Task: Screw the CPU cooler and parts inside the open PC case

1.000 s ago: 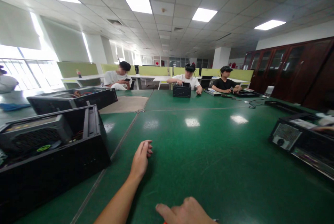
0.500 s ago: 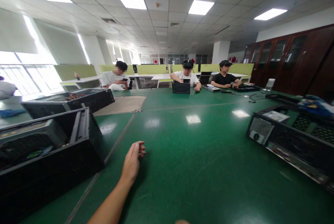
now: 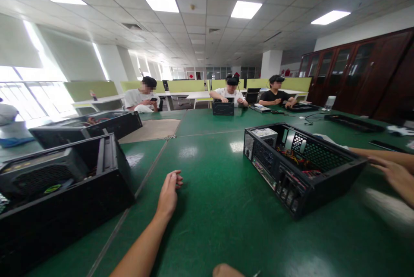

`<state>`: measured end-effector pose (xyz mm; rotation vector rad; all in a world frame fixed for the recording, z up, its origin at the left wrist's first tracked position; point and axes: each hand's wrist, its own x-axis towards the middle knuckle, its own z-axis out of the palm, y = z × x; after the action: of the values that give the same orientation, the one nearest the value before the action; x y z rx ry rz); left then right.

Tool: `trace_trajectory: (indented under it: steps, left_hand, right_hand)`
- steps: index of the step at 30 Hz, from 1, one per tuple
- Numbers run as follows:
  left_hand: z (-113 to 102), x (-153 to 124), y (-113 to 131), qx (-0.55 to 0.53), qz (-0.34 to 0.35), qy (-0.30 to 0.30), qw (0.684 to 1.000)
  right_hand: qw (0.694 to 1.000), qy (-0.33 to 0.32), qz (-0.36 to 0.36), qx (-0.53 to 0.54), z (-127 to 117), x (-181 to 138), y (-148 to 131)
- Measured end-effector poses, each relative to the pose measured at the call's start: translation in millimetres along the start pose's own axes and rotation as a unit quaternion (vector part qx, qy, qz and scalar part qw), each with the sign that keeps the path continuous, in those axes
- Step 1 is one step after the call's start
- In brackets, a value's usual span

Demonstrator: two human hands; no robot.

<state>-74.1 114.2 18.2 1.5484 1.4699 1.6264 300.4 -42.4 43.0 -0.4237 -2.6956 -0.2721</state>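
Note:
My left hand [image 3: 170,193] rests on the green table [image 3: 220,221], fingers stretched out and close together, holding nothing. It lies between a black computer case [image 3: 64,199] on the left and an open black computer case [image 3: 333,182] on the right. Coloured wires and a power supply show inside the open case. Only a sliver of my right hand [image 3: 226,271] shows at the bottom edge, its fingers hidden. Another person's hand [image 3: 393,175] and forearm reach in from the right, just behind the open case.
A second open case [image 3: 97,124] lies behind the left one. Three people sit at the far end, one with a small black case [image 3: 223,108]. Dark wooden cabinets [image 3: 355,74] line the right wall. Cables and flat devices lie at the far right.
The open case on the right has slid left toward the table's middle, with the other person's hands behind it. My right hand has dropped almost out of view. My left hand barely moved.

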Motion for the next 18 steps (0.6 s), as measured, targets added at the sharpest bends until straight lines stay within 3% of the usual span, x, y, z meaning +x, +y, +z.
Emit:
trace_trajectory:
  steps: [3, 5, 7, 8, 10, 12, 15, 18]
  left_hand:
    - [37, 4, 42, 0.041, 0.062, -0.057, 0.996]
    - [84, 9, 83, 0.055, 0.131, -0.146, 0.979]
    - [142, 14, 126, 0.054, 0.206, -0.224, 0.951]
    - [171, 16, 145, 0.059, 0.256, -0.269, 0.927]
    - [223, 17, 172, 0.144, 0.403, -0.353, 0.832]
    - [259, 14, 183, 0.185, 0.449, -0.384, 0.785]
    - [276, 8, 178, 0.211, 0.445, -0.372, 0.787]
    - [254, 6, 168, 0.214, 0.446, -0.354, 0.794]
  right_hand:
    - [0.998, 0.022, 0.037, 0.041, -71, -62, 68]
    - [0.992, 0.076, 0.076, 0.06, -112, -96, 111]
    - [0.983, 0.118, 0.124, 0.058, -136, -115, 141]
    - [0.98, 0.129, 0.141, 0.053, -141, -120, 149]
    - [0.977, 0.129, 0.162, 0.043, -141, -123, 155]
    - [0.973, 0.128, 0.189, 0.033, -138, -124, 151]
    - [0.962, 0.134, 0.234, 0.024, -141, -130, 138]
    - [0.949, 0.143, 0.278, 0.02, -153, -141, 127]
